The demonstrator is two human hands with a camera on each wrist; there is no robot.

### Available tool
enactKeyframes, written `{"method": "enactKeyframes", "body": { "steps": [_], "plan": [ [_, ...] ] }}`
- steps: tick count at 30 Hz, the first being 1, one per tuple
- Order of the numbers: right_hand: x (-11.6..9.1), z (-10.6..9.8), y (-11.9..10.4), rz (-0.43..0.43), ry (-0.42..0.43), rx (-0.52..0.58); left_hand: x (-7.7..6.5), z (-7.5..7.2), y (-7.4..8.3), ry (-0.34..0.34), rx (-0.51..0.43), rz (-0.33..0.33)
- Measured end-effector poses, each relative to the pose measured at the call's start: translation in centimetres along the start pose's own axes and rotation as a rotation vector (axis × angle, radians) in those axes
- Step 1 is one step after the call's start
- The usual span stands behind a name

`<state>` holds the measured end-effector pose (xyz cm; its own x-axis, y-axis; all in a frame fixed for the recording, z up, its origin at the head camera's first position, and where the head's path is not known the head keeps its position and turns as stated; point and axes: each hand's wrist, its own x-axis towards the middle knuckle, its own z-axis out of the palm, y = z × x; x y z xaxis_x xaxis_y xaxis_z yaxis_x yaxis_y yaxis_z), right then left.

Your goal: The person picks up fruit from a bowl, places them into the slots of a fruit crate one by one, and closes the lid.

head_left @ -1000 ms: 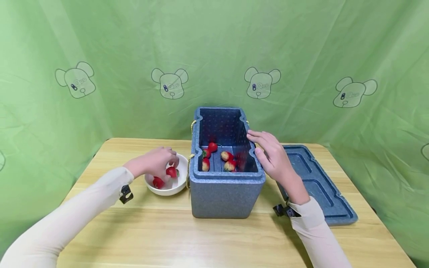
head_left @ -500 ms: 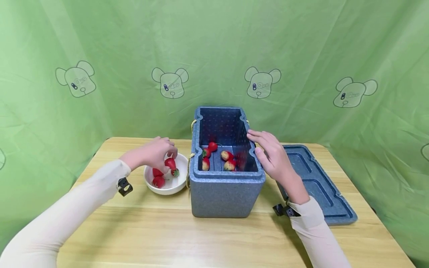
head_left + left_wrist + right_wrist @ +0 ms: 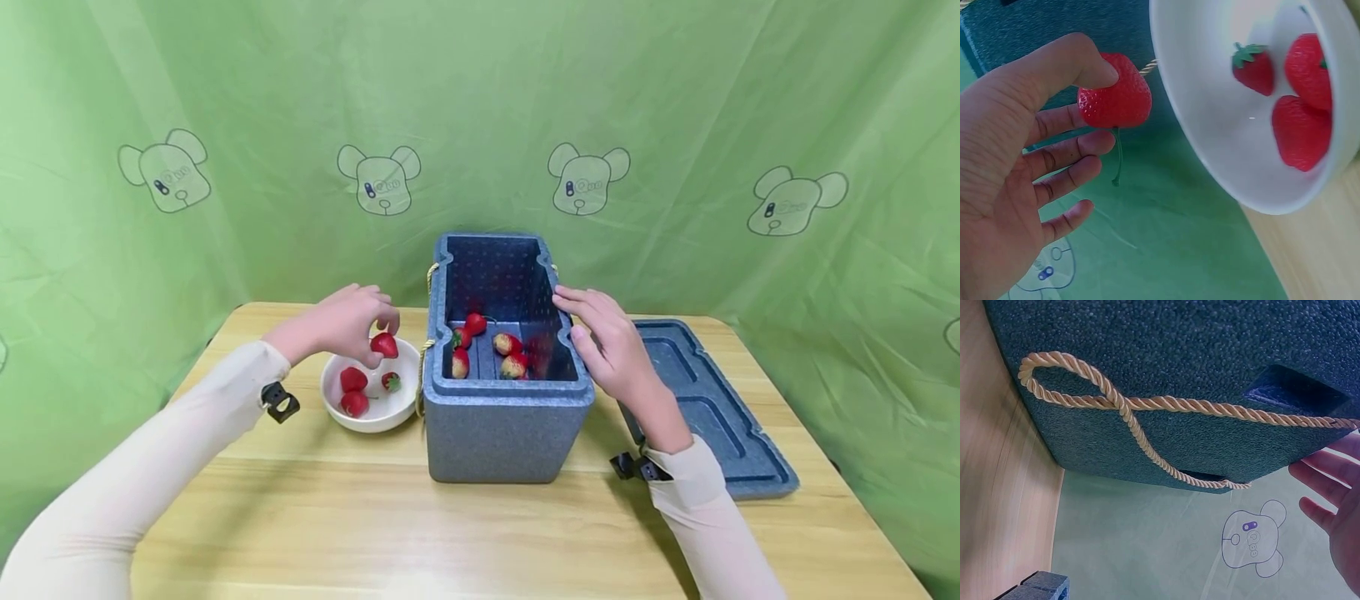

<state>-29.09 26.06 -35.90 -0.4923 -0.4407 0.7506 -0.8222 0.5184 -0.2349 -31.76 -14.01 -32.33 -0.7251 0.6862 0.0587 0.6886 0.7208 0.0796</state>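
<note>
My left hand [image 3: 347, 323] pinches a red strawberry [image 3: 1116, 94] between thumb and forefinger, above the far part of a white bowl [image 3: 330, 408]. A green stem hangs from the fruit in the left wrist view. Three strawberries lie in the bowl, one of them a small strawberry [image 3: 1254, 67] with a green leafy cap. My right hand [image 3: 611, 346] rests on the right rim of a blue-grey foam box [image 3: 502, 442], its fingers fairly straight. Inside that box lie several strawberries [image 3: 507, 344], some pale at one end.
The box's lid [image 3: 705, 408] lies on the table [image 3: 375, 533] to the right, partly behind my right forearm. A twisted rope handle [image 3: 1197, 407] hangs along the box's side. A green curtain [image 3: 480, 100] stands behind the table.
My left hand has risen out of the bowl with the strawberry, which has separated from the small leafy one left there. The right hand keeps its place on the rim.
</note>
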Motion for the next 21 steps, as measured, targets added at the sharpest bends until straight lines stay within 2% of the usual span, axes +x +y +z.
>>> {"method": "enactKeyframes", "body": {
  "steps": [21],
  "plan": [
    [0.0,0.1,0.2,0.01,-0.001,0.005,0.8,-4.9,0.8,0.143,-0.039,-0.01]
  ]
}}
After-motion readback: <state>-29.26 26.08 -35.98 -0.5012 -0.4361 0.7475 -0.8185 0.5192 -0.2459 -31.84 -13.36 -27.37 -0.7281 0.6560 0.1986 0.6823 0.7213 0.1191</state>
